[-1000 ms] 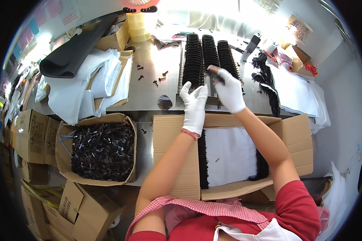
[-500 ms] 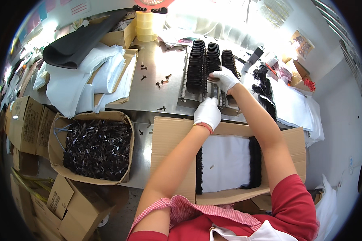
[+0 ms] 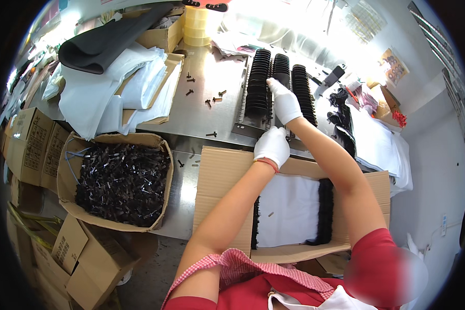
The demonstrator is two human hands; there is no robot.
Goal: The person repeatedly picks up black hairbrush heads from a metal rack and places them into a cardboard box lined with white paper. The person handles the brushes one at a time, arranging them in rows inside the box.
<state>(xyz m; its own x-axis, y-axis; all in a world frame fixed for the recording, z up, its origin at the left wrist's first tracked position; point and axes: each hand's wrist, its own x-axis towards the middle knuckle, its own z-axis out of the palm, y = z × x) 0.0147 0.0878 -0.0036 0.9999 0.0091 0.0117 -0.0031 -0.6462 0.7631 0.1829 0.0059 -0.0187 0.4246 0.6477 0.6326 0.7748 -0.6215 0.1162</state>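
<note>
Head view: the right hand (image 3: 283, 101), gloved white, has pushed further up the frame than half a second ago, fingers curled on the middle row of black clips (image 3: 280, 72) on the rack (image 3: 245, 126) at upper centre. The left hand (image 3: 273, 146) has come in closer, closed at the rack's near edge on the counter (image 3: 212, 111). Below, the open carton (image 3: 227, 175) stays put.
</note>
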